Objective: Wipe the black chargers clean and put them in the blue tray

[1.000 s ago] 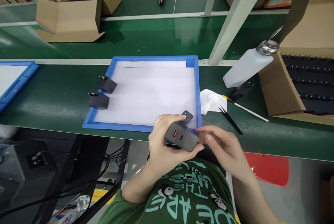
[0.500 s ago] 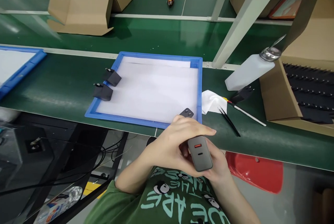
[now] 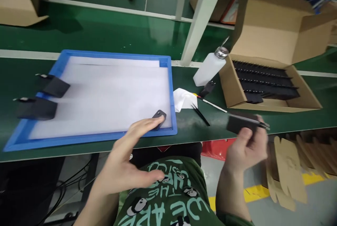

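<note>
My right hand (image 3: 249,147) grips a black plug-in charger (image 3: 240,123), blurred by motion, near the table's front edge to the right. Empty, with thumb and fingers spread, my left hand (image 3: 131,157) hovers at the front of the blue tray (image 3: 172,96). Its fingertips overlap another black charger (image 3: 159,115) in the tray's front right corner; whether they touch it I cannot tell. Two more chargers, an upper one (image 3: 54,85) and a lower one (image 3: 39,109), rest over the tray's left rim with prongs pointing left. White paper (image 3: 110,99) lines the tray.
An open cardboard box (image 3: 234,90) at right holds rows of black chargers. Left of it stand a white pump bottle (image 3: 209,68) and a small black charger (image 3: 207,88). Black tweezers (image 3: 200,115), a white stick (image 3: 214,106) and a white cloth (image 3: 184,99) lie beside the tray. A metal post (image 3: 202,11) rises behind.
My hands have parted. The right one has carried the charger rightward toward the box, while the left has let go and opened. The view has turned to the right.
</note>
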`<state>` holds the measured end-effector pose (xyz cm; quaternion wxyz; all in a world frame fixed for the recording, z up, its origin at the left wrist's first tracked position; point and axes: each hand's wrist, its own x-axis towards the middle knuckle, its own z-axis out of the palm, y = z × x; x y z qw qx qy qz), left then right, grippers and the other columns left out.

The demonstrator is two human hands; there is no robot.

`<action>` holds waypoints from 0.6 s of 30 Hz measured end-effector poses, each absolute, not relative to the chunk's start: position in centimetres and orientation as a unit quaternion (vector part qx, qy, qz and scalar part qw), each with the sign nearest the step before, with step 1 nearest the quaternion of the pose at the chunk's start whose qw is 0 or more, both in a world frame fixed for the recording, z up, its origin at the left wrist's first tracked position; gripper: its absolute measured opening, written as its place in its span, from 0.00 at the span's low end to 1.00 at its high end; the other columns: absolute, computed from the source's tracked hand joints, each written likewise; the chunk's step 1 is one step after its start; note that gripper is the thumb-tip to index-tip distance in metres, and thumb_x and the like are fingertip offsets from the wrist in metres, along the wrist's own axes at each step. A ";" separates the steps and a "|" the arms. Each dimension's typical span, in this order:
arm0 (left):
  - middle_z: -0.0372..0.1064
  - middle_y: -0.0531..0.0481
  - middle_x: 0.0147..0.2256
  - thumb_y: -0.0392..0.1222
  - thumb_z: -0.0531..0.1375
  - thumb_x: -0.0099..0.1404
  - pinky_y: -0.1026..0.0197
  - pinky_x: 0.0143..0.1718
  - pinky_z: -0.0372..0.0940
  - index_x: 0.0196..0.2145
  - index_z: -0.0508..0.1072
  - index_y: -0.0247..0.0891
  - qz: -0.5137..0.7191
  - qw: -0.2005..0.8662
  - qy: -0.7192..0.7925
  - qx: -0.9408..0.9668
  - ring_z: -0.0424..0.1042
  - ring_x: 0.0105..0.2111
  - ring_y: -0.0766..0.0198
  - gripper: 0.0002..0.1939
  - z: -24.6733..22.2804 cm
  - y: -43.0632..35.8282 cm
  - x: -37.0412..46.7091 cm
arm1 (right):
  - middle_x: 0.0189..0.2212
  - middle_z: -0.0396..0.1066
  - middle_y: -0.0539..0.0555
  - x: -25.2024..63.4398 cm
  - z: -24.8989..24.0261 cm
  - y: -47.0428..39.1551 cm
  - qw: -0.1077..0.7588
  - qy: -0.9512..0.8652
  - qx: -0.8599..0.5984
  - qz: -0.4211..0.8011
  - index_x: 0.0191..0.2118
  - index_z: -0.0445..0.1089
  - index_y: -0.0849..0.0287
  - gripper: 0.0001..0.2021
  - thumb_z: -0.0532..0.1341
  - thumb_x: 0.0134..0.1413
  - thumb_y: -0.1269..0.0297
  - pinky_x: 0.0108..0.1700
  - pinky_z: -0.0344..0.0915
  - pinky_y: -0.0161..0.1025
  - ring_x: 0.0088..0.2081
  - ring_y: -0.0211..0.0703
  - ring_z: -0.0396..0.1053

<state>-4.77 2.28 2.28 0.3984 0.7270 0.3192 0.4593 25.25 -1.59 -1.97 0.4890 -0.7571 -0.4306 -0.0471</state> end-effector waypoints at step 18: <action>0.77 0.43 0.56 0.35 0.69 0.65 0.51 0.58 0.75 0.63 0.73 0.41 0.513 0.365 0.299 0.717 0.76 0.57 0.51 0.29 1.6 2.9 -3.3 | 0.46 0.70 0.69 30.0 -3.7 -1.5 0.352 -0.457 -0.817 0.013 0.64 0.68 0.63 0.30 0.58 0.62 0.49 0.46 0.71 0.59 0.46 0.65 0.70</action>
